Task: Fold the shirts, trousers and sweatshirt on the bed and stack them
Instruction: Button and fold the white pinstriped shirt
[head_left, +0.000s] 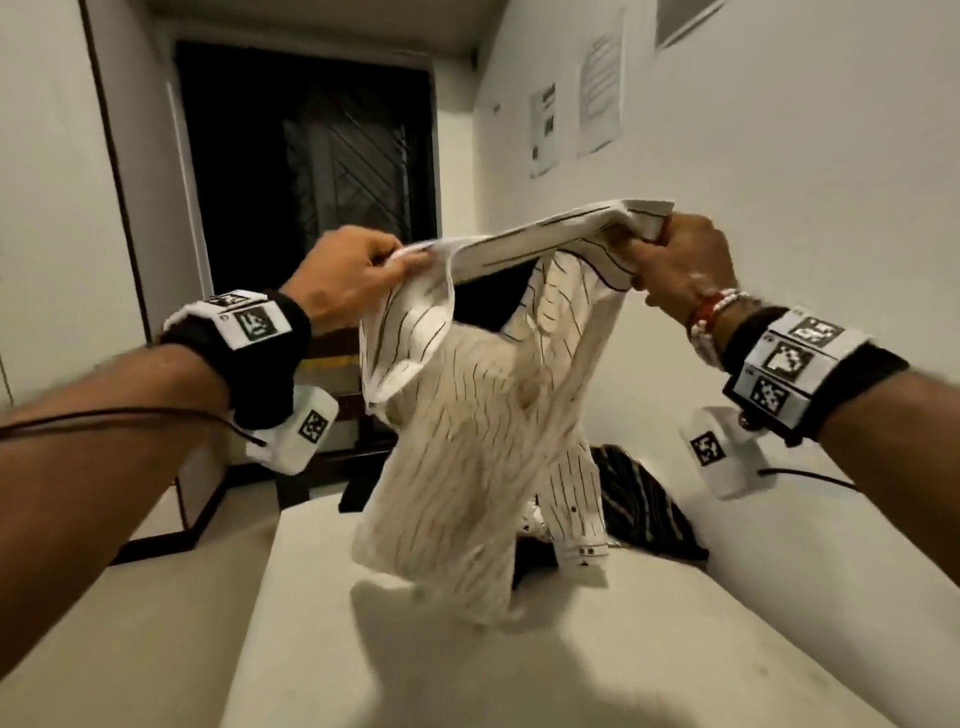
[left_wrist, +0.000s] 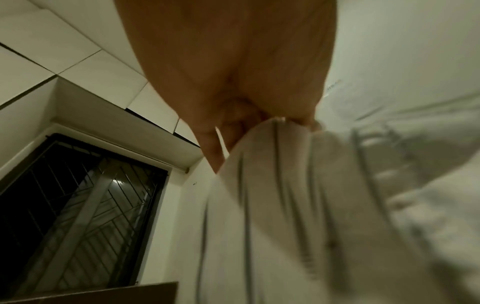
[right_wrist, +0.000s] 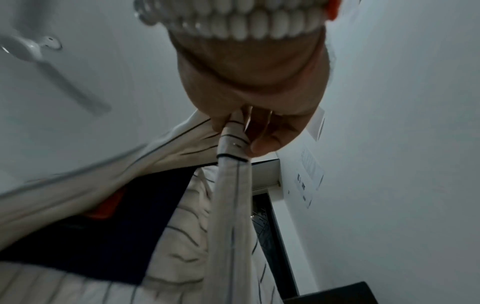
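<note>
A white pinstriped shirt (head_left: 467, 457) hangs in the air above the bed (head_left: 322, 649), blurred by motion. My left hand (head_left: 358, 275) pinches its top edge at the left, and the left wrist view shows the fingers (left_wrist: 228, 127) curled on the cloth (left_wrist: 285, 205). My right hand (head_left: 675, 265) grips the collar end at the right; the right wrist view shows the fingers (right_wrist: 267, 135) clamped on a folded band of the shirt (right_wrist: 231, 205). A dark striped garment (head_left: 639, 499) lies on the bed behind the shirt, partly hidden.
A white wall (head_left: 805, 208) with taped papers (head_left: 600, 88) runs close along the bed's right side. A dark grilled window (head_left: 322, 156) faces me, with dark wooden furniture (head_left: 332, 415) below it. A ceiling fan (right_wrist: 46, 61) shows overhead. White cupboards (head_left: 47, 208) stand left.
</note>
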